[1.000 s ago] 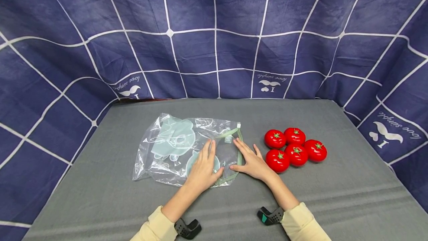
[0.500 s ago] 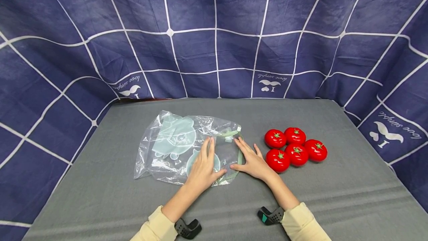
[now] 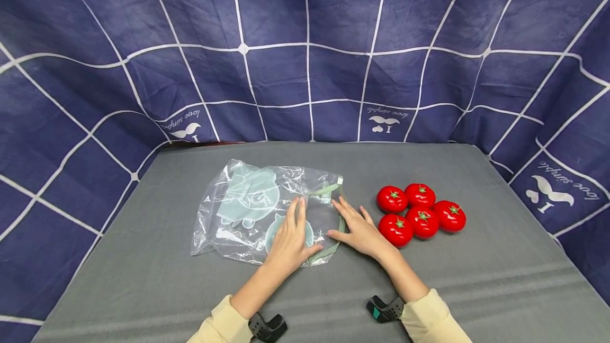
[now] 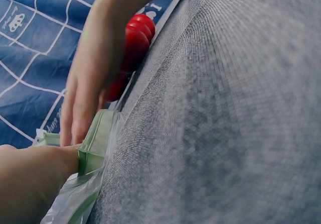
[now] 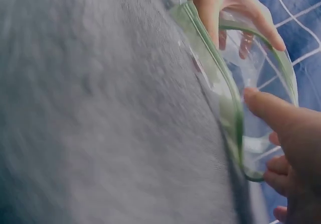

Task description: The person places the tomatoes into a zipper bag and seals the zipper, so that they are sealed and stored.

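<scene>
A clear plastic zip bag (image 3: 293,179) with pale green bear prints and a green zip edge lies on the grey table, its mouth towards the right. My left hand (image 3: 288,240) rests on the bag near that mouth, fingers straight and thumb out to the right. At the green edge, my right hand (image 3: 359,233) touches the bag with spread fingers. The right wrist view shows the two sides of the green rim (image 5: 225,83) standing apart, with the right thumb (image 5: 268,108) at the opening. Several red tomatoes (image 3: 423,221) sit together just right of my right hand.
The grey table (image 3: 157,290) reaches back to a blue checked cloth (image 3: 343,20) that hangs behind it and along both sides. Black wrist bands (image 3: 268,327) sit on both forearms below pale yellow sleeves (image 3: 224,322).
Both hands have stayed nearly in place. The bag's plastic and green edge have shifted slightly under them. The tomatoes have not moved on the table.
</scene>
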The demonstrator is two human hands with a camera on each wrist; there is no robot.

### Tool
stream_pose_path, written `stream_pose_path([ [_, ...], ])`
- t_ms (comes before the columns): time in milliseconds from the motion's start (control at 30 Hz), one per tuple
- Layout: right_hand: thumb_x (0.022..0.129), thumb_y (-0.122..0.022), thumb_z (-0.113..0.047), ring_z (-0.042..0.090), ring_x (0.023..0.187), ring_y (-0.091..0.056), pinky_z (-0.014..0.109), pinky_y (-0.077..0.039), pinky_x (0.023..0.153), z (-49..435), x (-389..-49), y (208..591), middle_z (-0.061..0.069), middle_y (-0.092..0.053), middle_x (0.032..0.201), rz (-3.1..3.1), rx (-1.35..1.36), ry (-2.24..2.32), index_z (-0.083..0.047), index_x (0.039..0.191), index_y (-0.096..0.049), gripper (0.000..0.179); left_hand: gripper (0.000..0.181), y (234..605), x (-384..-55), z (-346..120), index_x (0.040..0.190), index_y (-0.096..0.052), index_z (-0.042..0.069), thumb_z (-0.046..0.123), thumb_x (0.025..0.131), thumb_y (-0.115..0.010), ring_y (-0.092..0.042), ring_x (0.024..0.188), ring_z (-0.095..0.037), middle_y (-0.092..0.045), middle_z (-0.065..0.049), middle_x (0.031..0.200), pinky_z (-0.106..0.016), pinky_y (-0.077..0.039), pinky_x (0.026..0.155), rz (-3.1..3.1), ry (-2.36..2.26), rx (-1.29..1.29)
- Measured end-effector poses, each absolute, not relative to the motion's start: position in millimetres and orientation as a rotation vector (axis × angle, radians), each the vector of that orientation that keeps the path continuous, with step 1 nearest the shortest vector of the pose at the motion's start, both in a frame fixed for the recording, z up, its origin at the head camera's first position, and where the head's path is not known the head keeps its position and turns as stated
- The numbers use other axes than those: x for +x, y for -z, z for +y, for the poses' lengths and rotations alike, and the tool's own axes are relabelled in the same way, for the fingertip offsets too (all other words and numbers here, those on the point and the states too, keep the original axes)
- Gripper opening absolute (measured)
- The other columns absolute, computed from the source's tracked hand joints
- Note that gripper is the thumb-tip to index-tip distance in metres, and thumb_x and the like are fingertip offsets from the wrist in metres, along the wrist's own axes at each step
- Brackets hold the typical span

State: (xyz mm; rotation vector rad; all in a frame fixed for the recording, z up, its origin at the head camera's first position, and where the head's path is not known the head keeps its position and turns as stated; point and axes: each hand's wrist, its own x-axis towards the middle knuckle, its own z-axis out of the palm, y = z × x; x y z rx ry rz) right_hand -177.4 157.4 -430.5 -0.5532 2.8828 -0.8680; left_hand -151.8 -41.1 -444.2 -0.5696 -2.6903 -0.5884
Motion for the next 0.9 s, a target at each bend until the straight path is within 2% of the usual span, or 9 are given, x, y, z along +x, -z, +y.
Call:
stream_pose_path([
  [233, 0.083, -0.061, -0.033, 0.027, 0.13, -0.039, 0.056, -0.019, 0.108, 168, -173, 417, 0.012, -0.041, 0.141, 3.034, -0.637, 0.882, -0.013, 0.136, -0.041, 0.06, 0.115, 445, -151, -41, 0.143, -0.013, -0.003, 0.041, 0.061, -0.08, -0.043, 0.122, -0.035, -0.021, -0.02, 0.144, -0.042, -0.044, 0.096, -2.669, 0.578, -0.556],
  [433, 0.083, -0.063, -0.026, 0.028, 0.124, -0.044, 0.052, -0.025, 0.105, 186, -163, 413, 0.009, -0.046, 0.137, 3.203, -0.638, 0.937, -0.014, 0.132, -0.047, 0.053, 0.115, 446, -151, -40, 0.143, -0.014, -0.003, 0.043, 0.061, -0.079, -0.042, 0.123, -0.035, -0.022, -0.02, 0.144, -0.042, -0.044, 0.096, -2.666, 0.572, -0.549],
  [600, 0.08, -0.066, -0.023, 0.027, 0.122, -0.043, 0.051, -0.026, 0.103, 200, -150, 413, 0.008, -0.046, 0.135, 3.358, -0.534, 0.998, -0.014, 0.13, -0.048, 0.054, 0.116, 446, -151, -40, 0.143, -0.012, -0.002, 0.043, 0.06, -0.079, -0.044, 0.121, -0.035, -0.022, -0.021, 0.144, -0.043, -0.044, 0.095, -2.67, 0.59, -0.534],
  [900, 0.073, -0.07, -0.026, 0.032, 0.125, -0.035, 0.057, -0.021, 0.103, 221, -131, 420, 0.014, -0.042, 0.135, 3.495, -0.319, 0.952, -0.011, 0.13, -0.046, 0.064, 0.117, 448, -149, -39, 0.143, -0.014, -0.003, 0.044, 0.059, -0.08, -0.048, 0.117, -0.035, -0.022, -0.021, 0.144, -0.043, -0.044, 0.095, -2.652, 0.576, -0.483],
])
